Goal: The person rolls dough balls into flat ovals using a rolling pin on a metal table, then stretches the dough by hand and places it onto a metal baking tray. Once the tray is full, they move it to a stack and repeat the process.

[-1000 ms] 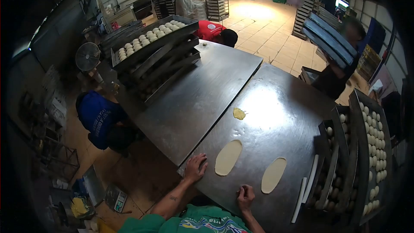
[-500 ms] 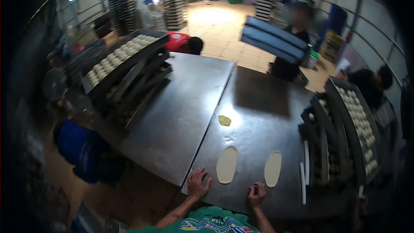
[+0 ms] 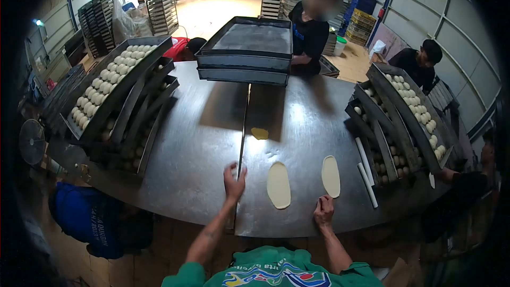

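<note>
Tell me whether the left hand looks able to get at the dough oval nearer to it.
Probably yes: the left hand looks free, and only bare metal tabletop shows between it and that dough oval.

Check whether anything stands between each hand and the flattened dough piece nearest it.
Nothing visible does. Only bare tabletop shows between the left hand and the left dough piece; the right hand is at the near end of the right dough piece, contact unclear.

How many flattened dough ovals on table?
2: one dough oval between the left hand and right hand; the other oval just beyond the right hand. None appear hidden.
</note>
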{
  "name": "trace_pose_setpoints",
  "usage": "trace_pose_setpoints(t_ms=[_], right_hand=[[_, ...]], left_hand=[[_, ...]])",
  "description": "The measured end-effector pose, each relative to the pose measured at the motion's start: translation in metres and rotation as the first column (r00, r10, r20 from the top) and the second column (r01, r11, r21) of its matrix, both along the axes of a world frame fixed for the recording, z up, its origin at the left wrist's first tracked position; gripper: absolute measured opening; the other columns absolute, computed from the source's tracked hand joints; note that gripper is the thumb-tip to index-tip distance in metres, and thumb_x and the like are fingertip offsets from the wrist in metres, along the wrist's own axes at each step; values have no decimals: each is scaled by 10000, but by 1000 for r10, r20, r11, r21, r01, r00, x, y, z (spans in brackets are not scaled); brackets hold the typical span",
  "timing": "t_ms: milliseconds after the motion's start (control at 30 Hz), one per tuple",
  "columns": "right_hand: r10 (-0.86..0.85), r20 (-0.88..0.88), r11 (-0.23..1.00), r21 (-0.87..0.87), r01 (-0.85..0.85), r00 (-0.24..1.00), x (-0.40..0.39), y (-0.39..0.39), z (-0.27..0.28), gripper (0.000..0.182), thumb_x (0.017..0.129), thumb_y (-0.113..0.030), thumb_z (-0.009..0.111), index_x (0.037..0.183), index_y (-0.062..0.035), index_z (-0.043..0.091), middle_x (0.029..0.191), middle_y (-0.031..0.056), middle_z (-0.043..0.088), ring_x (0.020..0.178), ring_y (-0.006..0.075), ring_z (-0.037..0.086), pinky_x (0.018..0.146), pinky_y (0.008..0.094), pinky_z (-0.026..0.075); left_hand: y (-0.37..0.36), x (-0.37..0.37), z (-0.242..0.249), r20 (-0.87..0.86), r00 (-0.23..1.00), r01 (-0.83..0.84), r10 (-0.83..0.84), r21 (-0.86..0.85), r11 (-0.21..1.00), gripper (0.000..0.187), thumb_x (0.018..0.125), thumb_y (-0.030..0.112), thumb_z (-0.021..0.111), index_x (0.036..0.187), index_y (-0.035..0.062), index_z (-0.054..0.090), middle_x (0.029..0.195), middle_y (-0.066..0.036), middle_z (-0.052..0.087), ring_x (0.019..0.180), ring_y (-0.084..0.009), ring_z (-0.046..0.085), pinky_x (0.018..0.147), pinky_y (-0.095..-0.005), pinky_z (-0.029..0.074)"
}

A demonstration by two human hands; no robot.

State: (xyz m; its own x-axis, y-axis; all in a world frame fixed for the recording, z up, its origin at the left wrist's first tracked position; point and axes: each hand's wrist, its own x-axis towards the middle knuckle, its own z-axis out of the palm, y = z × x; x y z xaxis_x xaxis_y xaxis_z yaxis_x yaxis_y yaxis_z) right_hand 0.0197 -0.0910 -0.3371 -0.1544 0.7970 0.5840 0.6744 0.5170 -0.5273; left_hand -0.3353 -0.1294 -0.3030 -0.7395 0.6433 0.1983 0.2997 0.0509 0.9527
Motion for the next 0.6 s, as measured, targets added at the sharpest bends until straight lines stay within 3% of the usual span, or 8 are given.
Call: trace_pose_setpoints(t_ms=[100,167,300,333,433,467,500,600], right_hand=[[-6,-58,994,-105,0,998,3,-3,-3,112,784,38,577,890,7,600,1004,205,579,799,366,605,659,409,509],[-8,-47,996,-91,4,999,9,-8,-10,111,776,32,570,879,12,603,999,208,580,798,366,605,656,405,508],[-62,-113,982,-183,40,992,6,-12,-4,95,752,21,553,832,22,603,990,204,585,805,355,605,660,402,510],[-92,-148,969,-242,54,985,2,-13,1,77,746,22,546,797,22,603,991,199,586,783,335,609,621,392,510],[-8,-40,1000,6,8,999,11,-2,-14,86,743,26,539,798,18,605,988,188,584,706,293,609,548,353,495],[20,-45,1000,13,-20,999,12,3,-18,86,743,26,539,798,18,605,988,188,584,706,293,609,548,353,495],[25,-71,1000,-4,-26,997,15,3,-23,89,747,25,539,805,17,606,990,184,581,677,278,604,527,338,486],[-11,-138,988,-157,-11,990,4,-2,0,89,755,20,545,818,14,608,1000,178,573,651,258,599,512,318,480]], left_hand=[[69,-71,37,-62,994,-96,95,-12,995,601,846,427,702,1164,-54,534,1106,-197,570,1003,-293,551,874,-380,444],[102,-102,76,128,985,-124,116,53,991,752,813,539,693,1166,-100,509,1133,-223,559,1050,-294,543,906,-377,431],[182,-175,71,430,887,-156,167,-62,986,1074,657,711,719,1253,-140,444,1270,-260,500,1144,-312,514,940,-377,420],[163,-153,127,630,771,-86,96,-46,995,1214,598,753,723,1325,-148,359,1377,-264,414,1243,-366,448,1011,-502,368],[188,-164,147,774,592,-194,223,-132,972,1288,575,750,737,1387,-127,258,1455,-257,322,1318,-427,356,1039,-648,267],[200,-183,130,817,568,-135,103,-31,990,1323,567,714,770,1426,-99,178,1507,-245,234,1355,-467,284,1035,-714,198],[215,-196,117,874,470,-152,120,-54,987,1317,564,683,795,1436,-81,170,1497,-227,267,1327,-437,341,1047,-673,245],[240,-212,83,860,509,-195,45,64,979,1037,572,550,834,1288,-71,414,1334,-190,467,1151,-369,496,971,-611,381]])
